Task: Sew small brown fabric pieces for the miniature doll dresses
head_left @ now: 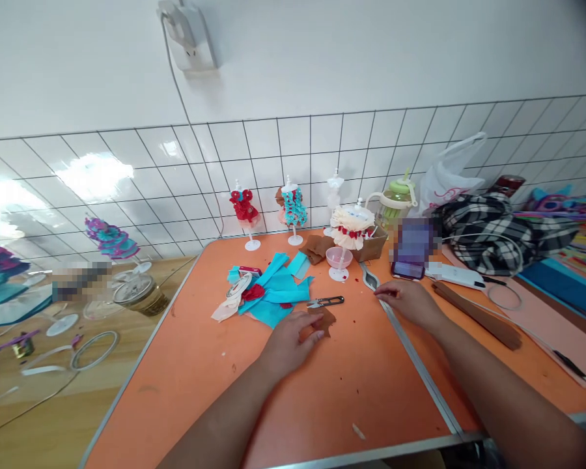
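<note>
Mid-frame, the left hand [289,340], its grip parted, is at a brown scrap [328,319] on the orange counter [200,384]. Right of centre, the right hand [413,303] has a grip I cannot make out.

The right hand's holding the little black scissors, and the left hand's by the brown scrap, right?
Not quite: the head view shows the black-handled metal snips lying on the orange tabletop, not in the right hand. The left hand is by the ragged brown scrap.
</note>
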{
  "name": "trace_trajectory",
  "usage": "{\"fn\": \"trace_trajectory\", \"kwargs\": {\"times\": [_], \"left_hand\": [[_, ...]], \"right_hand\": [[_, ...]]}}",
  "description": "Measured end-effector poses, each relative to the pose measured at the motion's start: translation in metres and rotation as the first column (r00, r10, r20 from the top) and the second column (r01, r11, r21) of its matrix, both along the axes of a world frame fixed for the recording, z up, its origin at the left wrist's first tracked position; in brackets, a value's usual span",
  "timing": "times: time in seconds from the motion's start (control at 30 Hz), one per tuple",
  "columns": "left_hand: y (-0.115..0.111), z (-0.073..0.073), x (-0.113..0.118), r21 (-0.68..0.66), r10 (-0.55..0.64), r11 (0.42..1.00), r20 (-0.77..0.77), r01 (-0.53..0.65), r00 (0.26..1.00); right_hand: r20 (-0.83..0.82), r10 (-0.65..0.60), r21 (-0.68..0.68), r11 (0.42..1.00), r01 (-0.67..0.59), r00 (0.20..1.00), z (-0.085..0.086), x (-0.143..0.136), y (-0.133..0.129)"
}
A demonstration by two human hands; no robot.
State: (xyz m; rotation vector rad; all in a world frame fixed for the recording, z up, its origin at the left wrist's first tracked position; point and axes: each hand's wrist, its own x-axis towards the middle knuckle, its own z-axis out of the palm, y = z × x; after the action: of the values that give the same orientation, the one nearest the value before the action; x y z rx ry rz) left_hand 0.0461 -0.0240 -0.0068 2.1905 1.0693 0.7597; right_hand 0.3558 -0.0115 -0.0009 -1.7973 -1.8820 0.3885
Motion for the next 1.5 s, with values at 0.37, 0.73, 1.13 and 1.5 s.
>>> {"fn": "trace_trajectory", "kwargs": {"times": [0.37,0.73,1.13,1.5], "left_hand": [[-0.002,0.001,0.003,0.04,-0.098,0.994,-0.083,0.101,0.992],[-0.004,0.008,0.006,0.028,-0.141,0.989,-0.156,0.147,0.978],[0.003,0.001,0.004,0.121,-0.144,0.974,-0.333,0.194,0.932],[0.0,0.001,0.008,0.155,-0.103,0.959,-0.587,0.236,0.803]], "right_hand": [[0.37,0.008,0.059,0.998,-0.032,0.929,-0.026,0.032,-0.01],[0.494,0.178,-0.009,0.98,-0.2,0.851,-0.012,0.033,-0.008],[0.317,0.114,0.109,0.982,-0.155,0.941,0.003,0.0,-0.005],[0.484,0.345,-0.095,0.934,-0.344,0.804,-0.011,-0.108,0.029]]}}
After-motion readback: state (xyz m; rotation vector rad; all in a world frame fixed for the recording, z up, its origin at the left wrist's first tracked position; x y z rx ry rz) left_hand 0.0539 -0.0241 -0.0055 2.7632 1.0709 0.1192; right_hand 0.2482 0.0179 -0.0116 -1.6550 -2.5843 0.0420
